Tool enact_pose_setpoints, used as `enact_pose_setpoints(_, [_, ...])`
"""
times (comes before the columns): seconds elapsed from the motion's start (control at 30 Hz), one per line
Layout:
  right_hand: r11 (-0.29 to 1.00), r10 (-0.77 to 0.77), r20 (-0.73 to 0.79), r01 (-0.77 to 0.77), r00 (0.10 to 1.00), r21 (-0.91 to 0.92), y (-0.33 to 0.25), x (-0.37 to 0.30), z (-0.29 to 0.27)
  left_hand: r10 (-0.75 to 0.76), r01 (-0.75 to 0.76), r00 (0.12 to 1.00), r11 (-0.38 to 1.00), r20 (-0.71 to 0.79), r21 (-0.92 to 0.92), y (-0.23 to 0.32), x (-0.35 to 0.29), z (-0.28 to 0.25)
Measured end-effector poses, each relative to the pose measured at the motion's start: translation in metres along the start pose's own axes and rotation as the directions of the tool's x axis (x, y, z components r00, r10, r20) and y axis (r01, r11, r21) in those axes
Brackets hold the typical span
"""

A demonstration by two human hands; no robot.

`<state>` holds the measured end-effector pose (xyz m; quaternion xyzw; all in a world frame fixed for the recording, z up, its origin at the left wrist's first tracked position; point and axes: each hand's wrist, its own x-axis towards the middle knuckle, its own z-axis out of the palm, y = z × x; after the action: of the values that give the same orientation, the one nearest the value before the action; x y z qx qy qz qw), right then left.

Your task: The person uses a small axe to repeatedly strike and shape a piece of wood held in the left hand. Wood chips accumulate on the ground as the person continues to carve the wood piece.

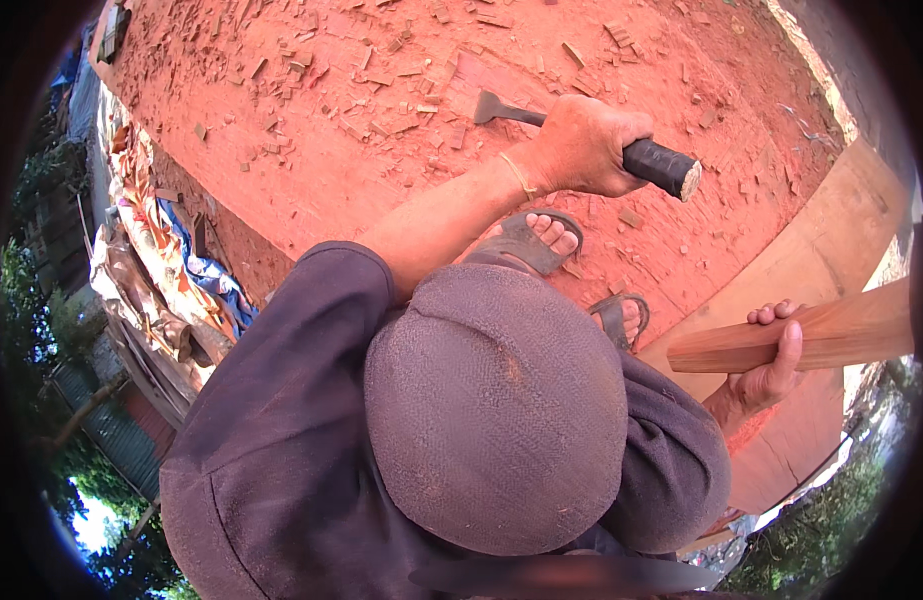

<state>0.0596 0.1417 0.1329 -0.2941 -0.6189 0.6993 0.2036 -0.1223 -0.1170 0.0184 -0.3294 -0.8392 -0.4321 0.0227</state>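
Note:
My left hand (591, 145) is closed around a chisel (671, 168) with a black-wrapped handle. Its flared flat metal blade points left, and the bare, worn handle end sticks out on the right; my fist hides the middle of the tool. On the right side, my right hand (766, 378) grips a long reddish-brown piece of wood (831, 332) from below, with fingertips and thumb showing at its sides. The wood narrows slightly toward its left end, and its other end runs to the dark rim of the view. The chisel and the wood are well apart.
Wood chips lie scattered over the red, dusty board (381, 180). My sandalled feet (541, 240) stand on it. A brown sheet (831, 230) lies at the right, crumpled cloth (176, 240) at the left. My cap (496, 410) covers the lower middle.

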Motion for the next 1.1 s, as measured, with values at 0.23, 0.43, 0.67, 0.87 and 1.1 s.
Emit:
enact_pose_setpoints(0.23, [0.952, -0.071, 0.235, 0.136, 0.969, -0.275, 0.038, -0.016, 0.07, -0.036, 0.036, 0.999, 0.999, -0.002, -0.015, -0.001, 0.001, -0.004])
enact_pose_setpoints(0.43, [0.867, 0.222, 0.154, -0.123, 0.963, -0.482, 0.049, -0.024, 0.042, -0.035, 0.032, 0.998, 0.998, 0.057, 0.053, -0.003, 0.0, 0.008])
enact_pose_setpoints(0.67, [0.993, -0.05, 0.024, 0.047, 0.998, 0.106, 0.007, -0.006, 0.07, -0.009, 0.006, 0.999, 0.997, 0.037, 0.083, -0.01, -0.001, 0.007])
enact_pose_setpoints(0.87, [0.869, 0.339, 0.211, -0.219, 0.917, -0.443, 0.069, -0.034, 0.062, -0.058, 0.047, 0.987, 0.996, 0.153, 0.075, -0.014, 0.0, -0.001])
enact_pose_setpoints(1.1, [0.961, 0.005, -0.006, -0.003, 1.0, 0.275, 0.001, -0.012, 0.067, -0.032, 0.024, 0.995, 0.996, 0.095, 0.084, -0.018, -0.006, 0.009])
